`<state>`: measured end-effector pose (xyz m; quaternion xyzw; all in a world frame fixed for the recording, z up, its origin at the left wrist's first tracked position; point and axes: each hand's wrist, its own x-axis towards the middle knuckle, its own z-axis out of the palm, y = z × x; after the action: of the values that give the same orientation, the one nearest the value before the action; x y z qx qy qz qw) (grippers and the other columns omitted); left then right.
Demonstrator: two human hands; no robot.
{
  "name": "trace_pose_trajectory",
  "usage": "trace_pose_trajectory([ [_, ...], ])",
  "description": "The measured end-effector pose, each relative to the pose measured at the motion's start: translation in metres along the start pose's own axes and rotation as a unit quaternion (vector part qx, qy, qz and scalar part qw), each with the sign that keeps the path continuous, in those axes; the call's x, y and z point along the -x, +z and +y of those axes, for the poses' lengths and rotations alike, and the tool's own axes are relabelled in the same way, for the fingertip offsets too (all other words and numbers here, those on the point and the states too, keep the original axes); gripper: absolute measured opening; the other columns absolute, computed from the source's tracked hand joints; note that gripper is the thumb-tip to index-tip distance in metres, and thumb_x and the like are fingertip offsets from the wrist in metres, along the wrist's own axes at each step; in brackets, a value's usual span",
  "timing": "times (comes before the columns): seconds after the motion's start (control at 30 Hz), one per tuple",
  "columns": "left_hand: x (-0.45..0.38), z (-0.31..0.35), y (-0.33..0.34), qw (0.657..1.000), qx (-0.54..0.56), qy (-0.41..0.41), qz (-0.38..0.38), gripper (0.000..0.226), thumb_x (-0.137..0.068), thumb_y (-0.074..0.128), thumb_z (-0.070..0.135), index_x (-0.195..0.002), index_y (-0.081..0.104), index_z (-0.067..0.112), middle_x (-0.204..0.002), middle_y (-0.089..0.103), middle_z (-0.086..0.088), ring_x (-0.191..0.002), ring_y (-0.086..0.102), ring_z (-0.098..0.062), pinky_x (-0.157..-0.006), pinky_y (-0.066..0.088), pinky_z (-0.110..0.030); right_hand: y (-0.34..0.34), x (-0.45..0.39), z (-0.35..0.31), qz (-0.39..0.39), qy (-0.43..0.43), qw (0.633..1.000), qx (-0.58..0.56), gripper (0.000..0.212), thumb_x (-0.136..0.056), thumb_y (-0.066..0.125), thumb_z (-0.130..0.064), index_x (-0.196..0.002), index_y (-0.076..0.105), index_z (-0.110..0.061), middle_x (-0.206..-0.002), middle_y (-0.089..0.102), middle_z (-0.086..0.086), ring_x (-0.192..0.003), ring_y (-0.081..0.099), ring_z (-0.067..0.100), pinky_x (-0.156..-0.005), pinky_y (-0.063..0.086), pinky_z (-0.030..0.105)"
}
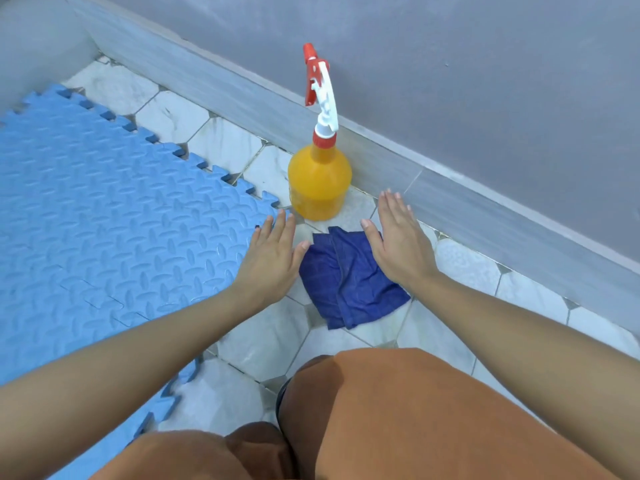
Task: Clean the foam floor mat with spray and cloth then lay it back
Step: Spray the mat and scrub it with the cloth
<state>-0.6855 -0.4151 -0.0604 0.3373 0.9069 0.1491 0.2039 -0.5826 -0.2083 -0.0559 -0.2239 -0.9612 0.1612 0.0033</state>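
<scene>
Tiled floor (pixel 239 344), pale marble pattern with small dark insets, meets a grey wall along a grey skirting board (pixel 450 188). Blue foam mat (pixel 104 209) of interlocking pieces lies flat on the tiles, left of centre. Orange spray bottle (pixel 319 181) with red-and-white trigger head stands upright near the skirting, just past the mat's corner. Dark blue cloth (pixel 349 282) lies folded and rumpled on bare tile, nearer the person than the bottle.

Key relation: cloth sits between the two hands; bottle stands just beyond it, roughly midway between them, and a little nearer the right. Mat is to the left of both.

Left hand (pixel 270 258): flat, palm down, fingers spread, over the mat's near corner beside the cloth's left edge. Holds nothing; contact with the mat cannot be told.

Right hand (pixel 398 237): flat, palm down, fingers extended, over the cloth's right edge. Nothing gripped; touching or hovering cannot be told.

Judgement: cleaning not begun; bottle and cloth untouched. Right hand best placed for the bottle.
</scene>
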Motion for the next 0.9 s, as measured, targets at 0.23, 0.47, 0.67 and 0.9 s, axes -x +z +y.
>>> trace_pose_trajectory([
  [0.23, 0.011, -0.078, -0.046, 0.991, -0.015, -0.092, 0.094, 0.063, -0.102, 0.020, 0.043, -0.153, 0.009, 0.008, -0.162, 0.002, -0.012, -0.148, 0.001, -0.029, -0.119, 0.003, -0.043, 0.030, 0.003, -0.104, -0.098, -0.151, 0.982, -0.048, 0.069, -0.103, 0.029, -0.050, -0.155, 0.021, -0.006, -0.163, 0.020, 0.008, -0.152, 0.010, 0.017, -0.122, 0.013, 0.030],
  [0.47, 0.053, -0.184, -0.113, 0.945, -0.030, -0.256, 0.201, 0.065, -0.102, 0.025, 0.043, -0.153, 0.009, 0.006, -0.161, 0.002, -0.016, -0.148, 0.002, -0.033, -0.119, 0.002, -0.045, 0.054, -0.090, -0.217, -0.103, -0.252, 0.962, -0.002, 0.086, -0.098, 0.021, -0.063, -0.156, -0.005, -0.006, -0.165, -0.008, 0.009, -0.152, -0.008, 0.020, -0.124, -0.005, 0.039],
  [0.67, 0.154, -0.284, -0.164, 0.854, -0.031, -0.430, 0.292, 0.069, -0.100, 0.025, 0.051, -0.154, 0.008, 0.010, -0.161, 0.001, -0.015, -0.148, 0.002, -0.035, -0.118, 0.003, -0.050, 0.083, -0.153, -0.313, -0.111, -0.303, 0.945, 0.049, 0.088, -0.095, 0.018, -0.067, -0.156, -0.005, -0.007, -0.165, -0.010, 0.007, -0.152, -0.007, 0.020, -0.122, -0.005, 0.046],
  [0.9, 0.226, -0.333, -0.142, 0.742, 0.094, -0.582, 0.319, 0.079, -0.094, 0.032, 0.061, -0.154, 0.001, 0.019, -0.162, -0.004, -0.011, -0.148, -0.001, -0.035, -0.114, 0.004, -0.060, 0.095, -0.165, -0.375, -0.178, -0.275, 0.940, 0.101, 0.089, -0.088, 0.024, -0.078, -0.157, -0.005, -0.030, -0.165, -0.012, 0.000, -0.152, -0.010, 0.026, -0.117, 0.001, 0.063],
])
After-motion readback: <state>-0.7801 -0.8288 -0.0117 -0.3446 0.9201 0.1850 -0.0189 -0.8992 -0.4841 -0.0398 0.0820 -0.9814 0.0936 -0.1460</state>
